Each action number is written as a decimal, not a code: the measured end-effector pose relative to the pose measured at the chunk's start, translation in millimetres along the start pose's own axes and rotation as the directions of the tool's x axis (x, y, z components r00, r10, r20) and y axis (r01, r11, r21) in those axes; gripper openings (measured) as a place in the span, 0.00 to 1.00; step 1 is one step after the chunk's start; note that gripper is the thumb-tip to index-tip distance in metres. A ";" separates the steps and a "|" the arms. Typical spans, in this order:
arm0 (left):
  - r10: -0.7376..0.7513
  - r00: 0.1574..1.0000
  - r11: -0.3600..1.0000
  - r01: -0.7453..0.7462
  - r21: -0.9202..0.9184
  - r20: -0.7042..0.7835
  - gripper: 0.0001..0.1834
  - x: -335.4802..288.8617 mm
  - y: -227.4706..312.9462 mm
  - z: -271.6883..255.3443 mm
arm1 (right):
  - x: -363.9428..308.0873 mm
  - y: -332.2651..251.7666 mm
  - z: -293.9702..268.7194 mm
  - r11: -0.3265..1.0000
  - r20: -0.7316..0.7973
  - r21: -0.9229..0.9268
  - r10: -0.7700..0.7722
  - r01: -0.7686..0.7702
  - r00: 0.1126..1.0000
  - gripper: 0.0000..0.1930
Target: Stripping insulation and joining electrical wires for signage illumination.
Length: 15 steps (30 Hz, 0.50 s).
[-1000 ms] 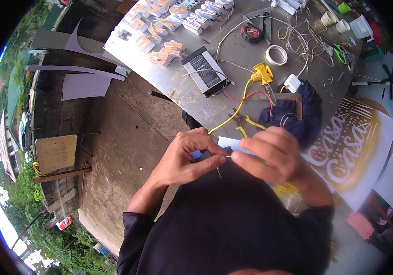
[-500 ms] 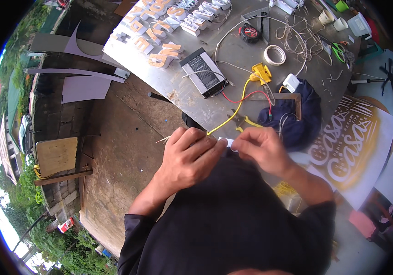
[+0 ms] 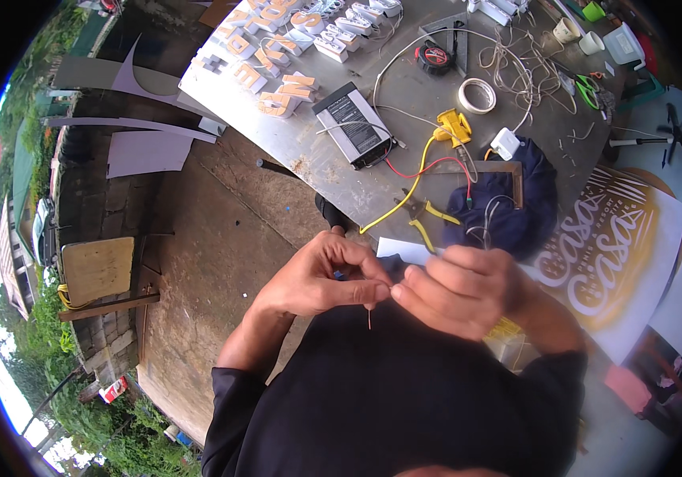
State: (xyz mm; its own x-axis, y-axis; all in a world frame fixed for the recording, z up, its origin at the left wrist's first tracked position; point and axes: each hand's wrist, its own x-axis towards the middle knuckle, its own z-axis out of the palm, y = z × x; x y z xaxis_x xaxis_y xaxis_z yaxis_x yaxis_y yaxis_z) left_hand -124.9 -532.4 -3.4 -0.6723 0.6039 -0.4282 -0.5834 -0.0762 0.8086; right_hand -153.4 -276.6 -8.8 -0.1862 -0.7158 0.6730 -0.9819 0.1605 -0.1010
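My left hand (image 3: 321, 278) is closed, thumb and forefinger pinched together in front of my dark shirt. A thin wire (image 3: 369, 319) hangs just below its fingertips. Close against them, my right hand (image 3: 460, 294) has its fingers curled and pinched; what lies between them is hidden. Just beyond both hands, a white flat piece (image 3: 406, 251) shows at the table's near edge. Yellow-handled pliers (image 3: 427, 213) lie past it, beside a bunched dark blue cloth (image 3: 508, 226).
The metal table (image 3: 317, 151) holds a power supply box (image 3: 353, 126), a yellow connector (image 3: 454, 127), a white plug (image 3: 505, 144), a tape roll (image 3: 477, 96), a tape measure (image 3: 434, 57) and green-handled scissors (image 3: 588, 91). Several block letters (image 3: 277, 99) stand at the far left. Printed sheets (image 3: 619, 262) lie right.
My left hand has turned and its fingertips have come lower. The right hand has moved slightly down and curled, meeting the left. More of the white piece and the pliers shows.
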 end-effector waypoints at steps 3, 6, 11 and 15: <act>-0.009 0.997 0.999 0.012 -0.037 0.077 0.04 1.8 -3.9 -1.9 | 0.5 0.6 -1.6 0.999 -0.013 -0.006 -0.036 0.036 0.999 0.05; -0.053 0.997 0.996 0.057 -0.071 0.051 0.05 -1.6 -2.8 0.1 | -1.0 -0.2 2.6 0.999 -0.023 0.045 -0.005 0.006 1.000 0.03; 0.037 0.999 0.983 -0.030 0.180 -0.037 0.04 -0.9 -0.4 1.6 | -2.3 -4.4 13.4 0.981 -0.026 0.149 0.126 -0.121 0.992 0.03; 0.519 0.852 0.536 -0.270 0.800 -0.060 0.09 4.1 3.5 8.9 | -6.3 -6.7 26.6 0.788 0.107 0.346 0.506 -0.509 0.856 0.05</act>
State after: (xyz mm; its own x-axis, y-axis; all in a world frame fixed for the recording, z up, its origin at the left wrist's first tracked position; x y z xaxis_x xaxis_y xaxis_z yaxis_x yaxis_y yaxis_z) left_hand -125.6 -523.2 1.2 -0.9036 0.4272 0.0307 0.2334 0.4312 0.8715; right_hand -146.6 -291.2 -31.8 -0.6601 -0.6040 0.4466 -0.6914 0.2562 -0.6756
